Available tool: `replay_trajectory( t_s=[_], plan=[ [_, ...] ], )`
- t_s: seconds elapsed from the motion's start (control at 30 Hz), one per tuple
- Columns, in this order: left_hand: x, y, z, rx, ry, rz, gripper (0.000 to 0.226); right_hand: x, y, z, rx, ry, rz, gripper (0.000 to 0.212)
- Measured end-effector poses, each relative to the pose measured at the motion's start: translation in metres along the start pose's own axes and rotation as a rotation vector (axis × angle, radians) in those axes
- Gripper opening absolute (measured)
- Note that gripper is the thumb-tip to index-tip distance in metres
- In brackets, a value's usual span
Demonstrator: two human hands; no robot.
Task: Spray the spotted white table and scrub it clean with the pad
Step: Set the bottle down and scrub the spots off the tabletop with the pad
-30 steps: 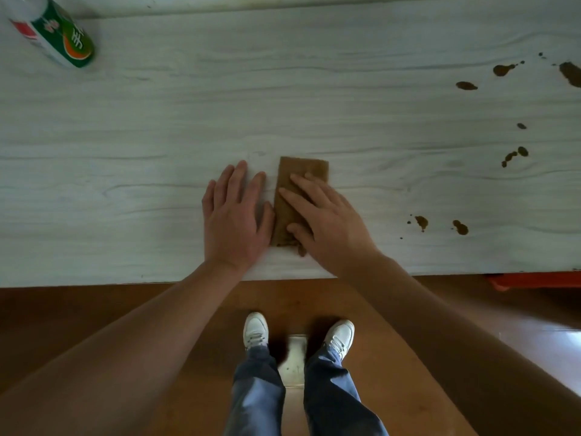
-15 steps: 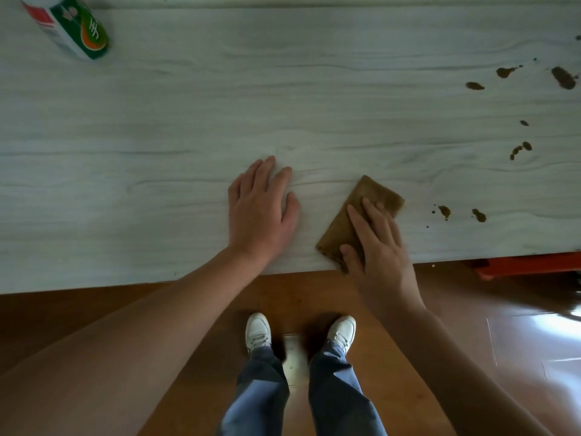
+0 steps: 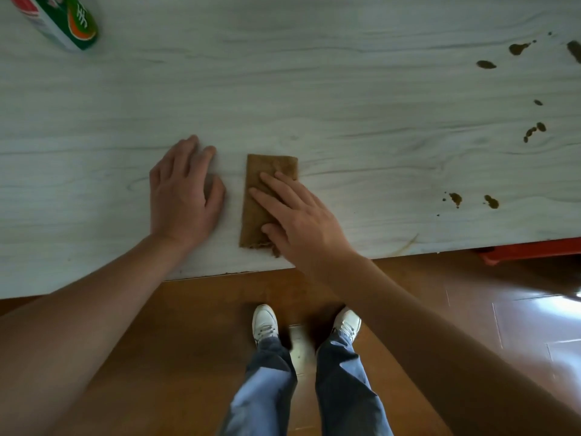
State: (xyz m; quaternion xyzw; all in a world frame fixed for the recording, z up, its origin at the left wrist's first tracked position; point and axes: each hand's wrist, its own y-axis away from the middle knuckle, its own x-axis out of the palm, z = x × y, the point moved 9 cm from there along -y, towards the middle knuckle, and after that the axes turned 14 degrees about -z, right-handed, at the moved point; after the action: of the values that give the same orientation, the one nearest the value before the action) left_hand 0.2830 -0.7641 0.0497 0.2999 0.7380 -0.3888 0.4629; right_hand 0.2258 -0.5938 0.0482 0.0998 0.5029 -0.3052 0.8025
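Note:
A brown scrubbing pad [image 3: 257,190] lies flat on the white wood-grain table [image 3: 345,105], near its front edge. My right hand [image 3: 301,221] presses on the pad with straight fingers and covers its lower right part. Flat on the bare table just left of the pad rests my left hand [image 3: 184,196], holding nothing. Several brown spots [image 3: 471,199] mark the table at the right, with more [image 3: 518,48] at the far right. The green and white spray bottle [image 3: 63,20] stands at the far left corner, partly cut off by the frame.
The table's front edge [image 3: 220,273] runs just below my hands. Below it are the brown wooden floor [image 3: 176,341] and my two white shoes [image 3: 264,322]. A red object [image 3: 528,251] pokes out from under the table at the right.
My right hand swept the pad out to the right and tilted it, then brought it back left and upright beside my left hand. The left hand stayed flat on the table.

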Motion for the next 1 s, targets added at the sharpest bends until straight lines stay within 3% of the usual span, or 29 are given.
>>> replay_trajectory(
  t_s=[0.3, 0.47, 0.6, 0.73, 0.8, 1.0],
  plan=[
    [-0.001, 0.001, -0.003, -0.034, -0.014, 0.009, 0.051, -0.117, 0.061, -0.180, 0.411, 0.148, -0.131, 0.059],
    [0.003, 0.002, -0.050, -0.124, 0.030, 0.047, 0.056, -0.154, 0.115, -0.227, 0.604, 0.199, -0.200, 0.059],
    [0.024, -0.001, -0.166, 0.059, 0.123, 0.059, 0.057, -0.136, 0.122, -0.200, 0.573, 0.161, -0.189, 0.061],
    [0.057, -0.013, -0.245, 0.145, 0.148, 0.106, 0.056, -0.107, 0.122, -0.150, 0.285, 0.145, -0.062, 0.061],
    [0.073, -0.014, -0.258, 0.159, 0.127, 0.133, 0.058, -0.111, 0.121, -0.156, 0.226, 0.151, -0.039, 0.060],
    [0.086, -0.002, -0.261, 0.183, 0.094, 0.133, 0.058, -0.173, 0.137, -0.260, 0.511, 0.191, -0.200, 0.060]
  ],
)
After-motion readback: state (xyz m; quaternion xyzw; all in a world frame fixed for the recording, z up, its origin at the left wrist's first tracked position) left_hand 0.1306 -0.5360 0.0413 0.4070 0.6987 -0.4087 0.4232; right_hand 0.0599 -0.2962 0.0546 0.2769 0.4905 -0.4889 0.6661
